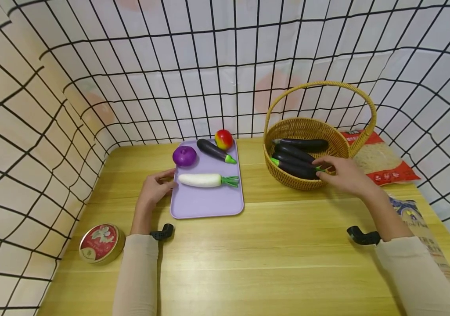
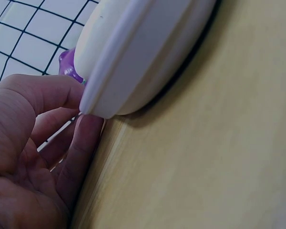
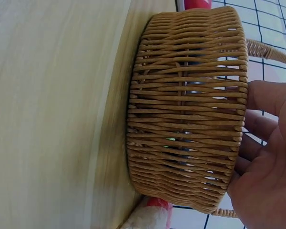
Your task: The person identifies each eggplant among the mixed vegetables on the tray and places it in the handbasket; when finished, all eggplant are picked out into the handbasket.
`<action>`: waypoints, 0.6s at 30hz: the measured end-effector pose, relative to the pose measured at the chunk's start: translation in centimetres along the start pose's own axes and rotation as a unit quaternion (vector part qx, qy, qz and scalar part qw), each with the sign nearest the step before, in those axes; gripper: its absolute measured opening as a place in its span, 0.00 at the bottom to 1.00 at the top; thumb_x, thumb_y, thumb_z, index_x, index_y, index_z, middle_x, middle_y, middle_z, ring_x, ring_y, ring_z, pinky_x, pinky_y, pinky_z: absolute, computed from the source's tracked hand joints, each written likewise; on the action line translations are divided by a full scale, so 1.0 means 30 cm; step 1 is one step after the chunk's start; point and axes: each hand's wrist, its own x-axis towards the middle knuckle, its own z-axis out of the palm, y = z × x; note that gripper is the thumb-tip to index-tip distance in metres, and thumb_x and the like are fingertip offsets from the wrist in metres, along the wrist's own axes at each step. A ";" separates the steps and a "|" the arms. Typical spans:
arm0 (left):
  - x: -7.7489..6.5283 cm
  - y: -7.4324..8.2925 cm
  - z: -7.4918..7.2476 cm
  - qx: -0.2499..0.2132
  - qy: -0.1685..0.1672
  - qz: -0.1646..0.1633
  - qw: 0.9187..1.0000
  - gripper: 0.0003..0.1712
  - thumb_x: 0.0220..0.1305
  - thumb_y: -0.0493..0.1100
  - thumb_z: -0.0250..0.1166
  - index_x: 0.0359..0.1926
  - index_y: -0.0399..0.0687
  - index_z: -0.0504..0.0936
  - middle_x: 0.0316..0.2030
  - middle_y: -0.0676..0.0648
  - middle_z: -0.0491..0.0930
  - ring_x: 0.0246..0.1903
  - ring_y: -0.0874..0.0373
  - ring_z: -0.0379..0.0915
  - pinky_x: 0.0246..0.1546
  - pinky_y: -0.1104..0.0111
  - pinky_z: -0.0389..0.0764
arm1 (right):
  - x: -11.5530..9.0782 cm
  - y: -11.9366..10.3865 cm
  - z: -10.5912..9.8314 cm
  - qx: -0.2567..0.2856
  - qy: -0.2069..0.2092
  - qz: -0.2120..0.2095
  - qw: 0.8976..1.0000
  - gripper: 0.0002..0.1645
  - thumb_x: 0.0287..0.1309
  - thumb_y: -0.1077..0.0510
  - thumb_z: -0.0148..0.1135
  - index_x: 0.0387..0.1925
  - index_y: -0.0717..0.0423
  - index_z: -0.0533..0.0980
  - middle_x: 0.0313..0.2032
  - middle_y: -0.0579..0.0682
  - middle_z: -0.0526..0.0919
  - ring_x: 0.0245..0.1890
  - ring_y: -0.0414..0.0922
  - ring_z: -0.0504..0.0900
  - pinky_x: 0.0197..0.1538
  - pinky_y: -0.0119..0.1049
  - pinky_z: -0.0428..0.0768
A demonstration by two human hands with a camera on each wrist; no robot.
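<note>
My left hand [image 1: 155,188] holds the left edge of a lilac tray [image 1: 205,204]. In the left wrist view the thumb lies at the rim of the tray [image 2: 133,67], fingers beneath. On the tray lie a white radish [image 1: 201,180] with green leaves, a purple round vegetable [image 1: 184,156], an eggplant [image 1: 210,149] and a red-yellow fruit [image 1: 224,139]. My right hand [image 1: 343,173] reaches over the rim of a wicker basket [image 1: 304,183], thumb and fingers around the stem end of an eggplant [image 1: 293,152]. Other eggplants lie beside it. In the right wrist view the basket [image 3: 190,105] wall hides the fingertips.
A round red-and-gold tin [image 1: 102,242] stands at the left. Behind the basket's right side lies a red food packet [image 1: 383,158], with another printed bag [image 1: 414,215] nearer me. The basket's tall handle [image 1: 323,83] arches up. Black wire grid [image 1: 217,66] walls the table.
</note>
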 end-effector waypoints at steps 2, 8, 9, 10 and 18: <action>0.002 0.000 -0.001 -0.001 -0.002 0.002 1.000 0.30 0.65 0.40 0.70 0.68 0.55 0.80 0.63 0.43 0.78 0.45 0.57 0.76 0.39 0.77 0.85 | 0.000 -0.005 0.004 0.006 0.008 0.003 1.000 0.24 0.74 0.50 0.58 0.65 0.56 0.75 0.60 0.66 0.80 0.57 0.66 0.81 0.58 0.65 0.79; 0.003 -0.001 0.000 -0.001 -0.003 0.003 1.000 0.30 0.65 0.41 0.70 0.68 0.56 0.79 0.63 0.42 0.78 0.45 0.56 0.76 0.38 0.77 0.84 | 0.001 -0.035 0.020 0.039 0.045 0.010 0.998 0.27 0.74 0.46 0.59 0.65 0.57 0.75 0.61 0.64 0.81 0.60 0.66 0.79 0.61 0.65 0.77; 0.002 -0.001 -0.001 -0.001 -0.002 0.004 1.000 0.30 0.65 0.41 0.70 0.68 0.56 0.79 0.62 0.42 0.78 0.44 0.56 0.75 0.38 0.77 0.84 | 0.002 -0.042 0.024 0.049 0.053 0.011 0.997 0.27 0.74 0.46 0.59 0.65 0.57 0.75 0.61 0.64 0.81 0.60 0.65 0.79 0.62 0.65 0.76; 0.002 -0.002 -0.001 -0.001 -0.002 0.005 1.000 0.30 0.64 0.40 0.70 0.68 0.55 0.79 0.62 0.42 0.78 0.44 0.56 0.76 0.38 0.77 0.84 | 0.004 -0.049 0.028 0.058 0.061 0.010 0.996 0.27 0.73 0.46 0.60 0.65 0.56 0.75 0.60 0.63 0.82 0.60 0.64 0.80 0.62 0.64 0.77; 0.002 -0.005 -0.003 -0.001 -0.001 0.008 1.000 0.30 0.64 0.39 0.70 0.68 0.54 0.80 0.62 0.42 0.79 0.42 0.59 0.76 0.37 0.77 0.84 | 0.037 -0.119 0.084 0.122 0.119 -0.012 0.985 0.25 0.71 0.45 0.62 0.62 0.52 0.77 0.55 0.54 0.84 0.50 0.49 0.82 0.48 0.20 0.76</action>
